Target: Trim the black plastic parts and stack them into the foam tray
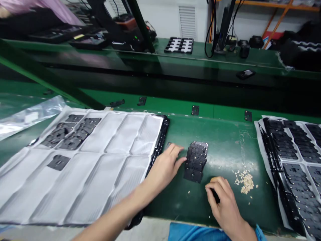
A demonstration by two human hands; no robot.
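Note:
On the green bench, a short overlapping row of thin black plates with cut-outs (196, 162) lies between my hands. My left hand (167, 164) hovers at the row's left side, thumb and fingers apart, with nothing visible between them. A small dark piece shows just behind its knuckles, mostly hidden. To the right of the row's near end is my right hand (222, 201), thumb and index fingertips pinched together; whatever they hold, if anything, is too small to make out. A heap of tiny pale pieces (247, 182) sits beyond its right side.
At left, a white-lined tray (130, 134) has several black plates (75, 135) in its far-left compartments. A stack of filled trays (278, 164) stands at right. Single plates (195, 110) lie along the green strip behind. A slanting green post (52, 73) crosses the left side.

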